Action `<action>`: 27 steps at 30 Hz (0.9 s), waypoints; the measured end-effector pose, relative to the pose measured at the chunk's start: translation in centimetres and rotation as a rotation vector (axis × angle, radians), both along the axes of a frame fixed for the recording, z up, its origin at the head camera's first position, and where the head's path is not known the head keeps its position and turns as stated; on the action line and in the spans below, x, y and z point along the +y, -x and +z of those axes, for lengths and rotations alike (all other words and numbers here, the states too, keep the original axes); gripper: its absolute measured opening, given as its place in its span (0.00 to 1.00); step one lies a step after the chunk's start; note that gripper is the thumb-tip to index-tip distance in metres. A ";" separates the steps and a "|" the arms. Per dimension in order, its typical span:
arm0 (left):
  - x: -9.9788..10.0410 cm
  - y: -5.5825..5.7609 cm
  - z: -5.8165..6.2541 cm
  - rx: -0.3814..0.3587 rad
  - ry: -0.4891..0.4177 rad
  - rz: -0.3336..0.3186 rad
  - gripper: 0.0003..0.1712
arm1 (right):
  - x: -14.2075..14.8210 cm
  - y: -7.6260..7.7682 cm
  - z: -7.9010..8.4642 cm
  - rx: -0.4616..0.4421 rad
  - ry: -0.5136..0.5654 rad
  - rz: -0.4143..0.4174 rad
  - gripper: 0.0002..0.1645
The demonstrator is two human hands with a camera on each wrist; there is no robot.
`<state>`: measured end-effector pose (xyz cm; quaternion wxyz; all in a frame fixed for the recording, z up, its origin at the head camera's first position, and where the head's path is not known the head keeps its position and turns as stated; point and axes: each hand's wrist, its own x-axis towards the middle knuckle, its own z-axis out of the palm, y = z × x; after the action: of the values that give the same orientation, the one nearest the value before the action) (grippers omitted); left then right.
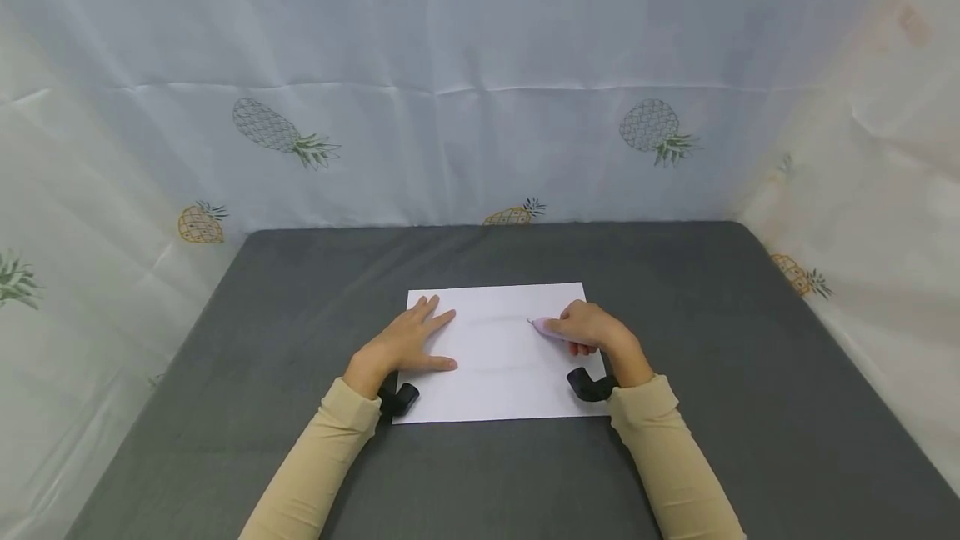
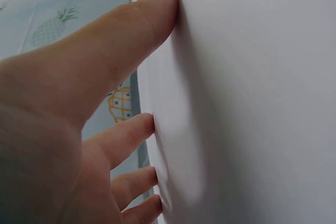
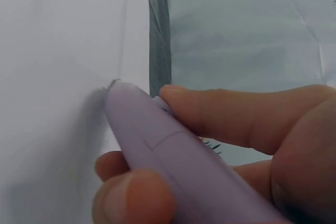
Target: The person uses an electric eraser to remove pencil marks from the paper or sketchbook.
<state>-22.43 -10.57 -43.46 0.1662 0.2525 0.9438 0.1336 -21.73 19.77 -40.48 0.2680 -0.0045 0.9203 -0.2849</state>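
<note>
A white sheet of paper lies flat on the grey-covered table. My left hand rests on its left side, fingers spread; in the left wrist view the thumb and fingertips touch the paper. On the right side, my right hand grips a lavender utility knife. Its small metal tip meets the paper, pointing left in the head view. The right index finger presses at a small slider on the knife's body, with the thumb on the opposite side.
The grey tablecloth extends around the sheet on all sides. Behind the table hangs a pale curtain printed with pineapples. Black wrist-worn cameras, such as the right one, sit over the paper's lower corners.
</note>
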 end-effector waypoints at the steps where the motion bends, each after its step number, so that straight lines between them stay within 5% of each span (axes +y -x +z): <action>1: 0.0 0.0 0.0 -0.001 0.001 0.003 0.49 | 0.0 0.0 0.0 -0.011 -0.002 -0.004 0.27; 9: -0.2 0.0 0.0 -0.006 -0.003 0.014 0.50 | 0.6 0.0 0.4 -0.070 -0.003 -0.016 0.27; 18: -0.2 0.0 -0.2 -0.012 -0.005 0.012 0.49 | -0.5 -0.1 -0.2 0.024 -0.005 0.000 0.26; 27: -0.1 0.2 -0.3 -0.008 0.005 0.012 0.50 | 0.2 0.1 0.2 -0.045 -0.019 -0.029 0.27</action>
<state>-22.62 -10.62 -43.75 0.1700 0.2459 0.9449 0.1335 -21.82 19.98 -40.28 0.2845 0.0178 0.9166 -0.2803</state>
